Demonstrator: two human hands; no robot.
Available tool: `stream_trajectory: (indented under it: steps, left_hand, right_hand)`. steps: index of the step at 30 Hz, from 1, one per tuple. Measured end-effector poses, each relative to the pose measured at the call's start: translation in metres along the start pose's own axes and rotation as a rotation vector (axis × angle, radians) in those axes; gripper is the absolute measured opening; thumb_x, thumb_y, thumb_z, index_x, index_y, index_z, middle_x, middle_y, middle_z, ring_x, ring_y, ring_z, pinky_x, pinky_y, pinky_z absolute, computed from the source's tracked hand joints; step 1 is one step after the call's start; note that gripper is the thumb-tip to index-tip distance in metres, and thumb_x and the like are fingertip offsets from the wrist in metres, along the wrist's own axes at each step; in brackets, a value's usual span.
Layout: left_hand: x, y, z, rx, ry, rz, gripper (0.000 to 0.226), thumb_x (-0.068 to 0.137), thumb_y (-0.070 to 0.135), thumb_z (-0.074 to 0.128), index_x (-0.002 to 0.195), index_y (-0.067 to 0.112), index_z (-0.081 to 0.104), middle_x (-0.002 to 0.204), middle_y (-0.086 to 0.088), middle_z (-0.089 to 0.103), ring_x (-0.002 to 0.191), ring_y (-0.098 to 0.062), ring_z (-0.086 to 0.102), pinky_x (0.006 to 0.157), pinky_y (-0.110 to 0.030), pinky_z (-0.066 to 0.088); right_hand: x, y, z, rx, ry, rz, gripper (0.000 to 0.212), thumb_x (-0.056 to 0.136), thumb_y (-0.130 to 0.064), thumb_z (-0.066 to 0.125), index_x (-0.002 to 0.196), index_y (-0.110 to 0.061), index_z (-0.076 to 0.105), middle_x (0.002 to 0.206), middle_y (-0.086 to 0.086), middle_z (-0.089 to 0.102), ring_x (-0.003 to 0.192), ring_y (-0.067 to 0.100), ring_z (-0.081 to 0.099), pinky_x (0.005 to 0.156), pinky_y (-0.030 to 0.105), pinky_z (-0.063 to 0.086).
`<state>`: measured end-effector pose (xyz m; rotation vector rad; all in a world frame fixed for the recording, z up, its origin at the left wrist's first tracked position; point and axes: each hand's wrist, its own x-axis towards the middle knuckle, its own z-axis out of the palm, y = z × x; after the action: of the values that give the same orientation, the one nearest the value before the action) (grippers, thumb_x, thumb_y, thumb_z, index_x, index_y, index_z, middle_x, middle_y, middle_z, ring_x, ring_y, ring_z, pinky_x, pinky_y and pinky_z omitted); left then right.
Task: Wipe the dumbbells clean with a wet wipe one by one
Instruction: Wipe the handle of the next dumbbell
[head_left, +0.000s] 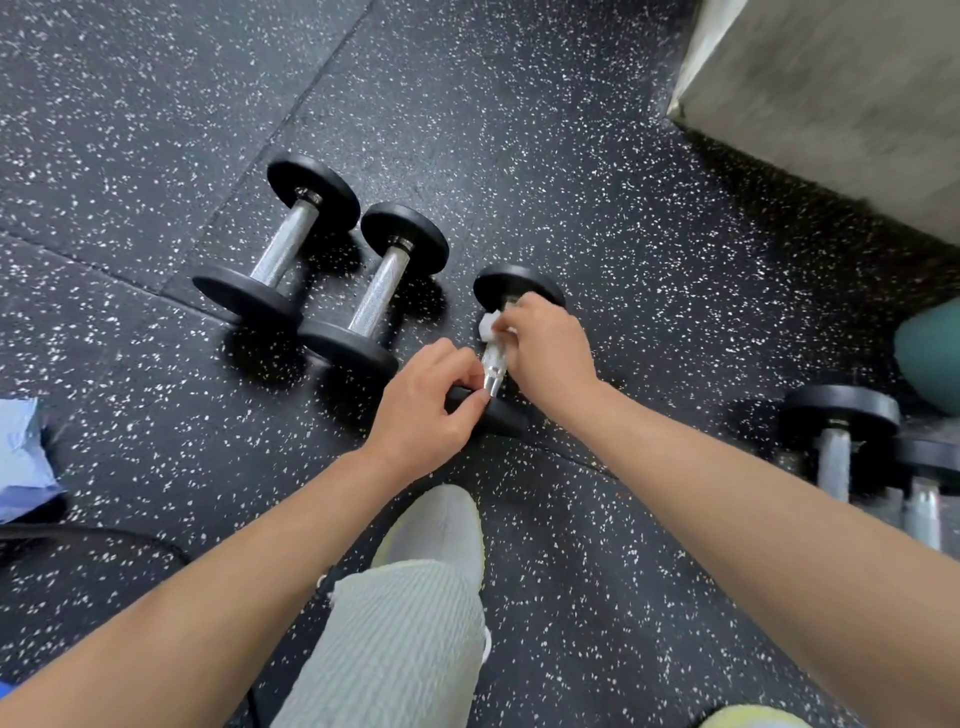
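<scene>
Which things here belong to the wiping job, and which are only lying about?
Job:
wipe, in the right hand
dumbbell, gripped by the left hand
dumbbells at left
dumbbells at right

Lying about:
blue packet, use unclear
teal ball
pale block

The 2 bare forearms converge forward; the left hand (423, 410) grips the dumbbell (492, 370), the right hand (550, 348) holds the wet wipe (488, 326) with curled fingers.
</scene>
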<state>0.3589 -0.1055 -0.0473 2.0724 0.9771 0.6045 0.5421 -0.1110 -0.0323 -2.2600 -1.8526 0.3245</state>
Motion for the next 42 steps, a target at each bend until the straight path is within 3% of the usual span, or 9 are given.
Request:
stream_trajectory:
  steps: [5, 10, 13, 19, 25, 29, 33, 39, 42]
  left_hand:
    - [0.0, 0.0, 0.001, 0.005, 0.003, 0.0, 0.011, 0.087, 0.025, 0.067, 0.087, 0.024, 0.056, 0.087, 0.01, 0.049, 0.086, -0.015, 0.049, 0.075, -0.041, 0.048]
    - [0.0, -0.002, -0.001, 0.006, -0.02, 0.019, 0.011, 0.088, 0.028, 0.066, 0.089, 0.024, 0.056, 0.088, 0.01, 0.049, 0.085, -0.016, 0.049, 0.075, -0.04, 0.047]
    - [0.0, 0.0, 0.001, -0.001, -0.023, 0.016, 0.012, 0.088, 0.027, 0.068, 0.088, 0.026, 0.056, 0.089, 0.011, 0.049, 0.086, -0.015, 0.05, 0.076, -0.036, 0.046]
    - [-0.002, 0.003, 0.002, -0.006, -0.008, 0.005, 0.019, 0.087, 0.02, 0.073, 0.083, 0.026, 0.056, 0.087, 0.012, 0.049, 0.086, -0.012, 0.049, 0.074, -0.028, 0.04]
    - [-0.003, 0.002, 0.002, -0.014, -0.009, 0.016, 0.014, 0.085, 0.021, 0.071, 0.081, 0.023, 0.057, 0.085, 0.011, 0.048, 0.084, -0.014, 0.048, 0.072, -0.027, 0.038]
    - [-0.003, 0.004, 0.003, -0.018, -0.013, 0.016, 0.013, 0.084, 0.022, 0.07, 0.081, 0.022, 0.058, 0.085, 0.011, 0.048, 0.084, -0.012, 0.048, 0.073, -0.028, 0.04]
    - [-0.003, 0.006, 0.003, -0.032, -0.006, 0.016, 0.013, 0.084, 0.02, 0.071, 0.08, 0.022, 0.058, 0.084, 0.012, 0.048, 0.085, -0.013, 0.049, 0.074, -0.03, 0.043]
    - [-0.003, 0.003, 0.004, -0.062, -0.005, 0.003, 0.011, 0.084, 0.021, 0.072, 0.081, 0.022, 0.061, 0.084, 0.012, 0.049, 0.085, -0.011, 0.05, 0.075, -0.024, 0.04]
    - [-0.004, 0.004, 0.005, -0.07, -0.011, 0.006, 0.008, 0.085, 0.023, 0.07, 0.082, 0.022, 0.062, 0.085, 0.012, 0.05, 0.087, -0.013, 0.051, 0.076, -0.027, 0.042]
  right_hand:
    - [0.006, -0.001, -0.002, -0.01, 0.075, 0.07, 0.013, 0.095, -0.018, 0.061, 0.087, -0.011, 0.068, 0.089, 0.006, 0.056, 0.07, 0.03, 0.055, 0.058, 0.033, 0.031]
    - [-0.019, -0.005, 0.001, -0.049, -0.014, -0.116, 0.012, 0.092, -0.019, 0.067, 0.083, -0.011, 0.071, 0.089, 0.005, 0.06, 0.068, 0.032, 0.06, 0.054, 0.037, 0.046]
    - [-0.005, 0.002, -0.002, -0.038, 0.001, -0.044, 0.014, 0.093, -0.022, 0.064, 0.086, -0.015, 0.073, 0.091, 0.003, 0.061, 0.07, 0.031, 0.061, 0.06, 0.039, 0.05]
    - [0.007, 0.001, -0.004, 0.009, 0.098, 0.145, 0.018, 0.098, -0.024, 0.058, 0.09, -0.014, 0.07, 0.092, 0.005, 0.064, 0.078, 0.03, 0.061, 0.065, 0.036, 0.041]
    - [-0.022, -0.001, -0.006, 0.035, -0.065, -0.038, 0.008, 0.088, -0.017, 0.066, 0.087, -0.019, 0.073, 0.09, 0.0, 0.066, 0.077, 0.028, 0.063, 0.065, 0.039, 0.051]
    - [0.001, 0.007, -0.01, 0.077, -0.044, 0.085, 0.018, 0.091, -0.021, 0.062, 0.09, -0.027, 0.079, 0.092, -0.003, 0.072, 0.081, 0.024, 0.066, 0.07, 0.035, 0.053]
    - [0.012, 0.01, -0.006, 0.139, 0.023, 0.209, 0.016, 0.092, -0.023, 0.063, 0.094, -0.028, 0.078, 0.099, -0.007, 0.072, 0.089, 0.02, 0.066, 0.074, 0.034, 0.052]
    - [-0.022, 0.003, -0.006, 0.184, -0.2, 0.061, 0.012, 0.083, -0.024, 0.07, 0.085, -0.033, 0.077, 0.086, -0.009, 0.072, 0.079, 0.013, 0.066, 0.071, 0.031, 0.054]
    - [-0.013, 0.007, -0.01, 0.202, -0.188, 0.087, 0.015, 0.084, -0.021, 0.069, 0.088, -0.031, 0.079, 0.087, -0.01, 0.074, 0.079, 0.012, 0.067, 0.074, 0.031, 0.055]
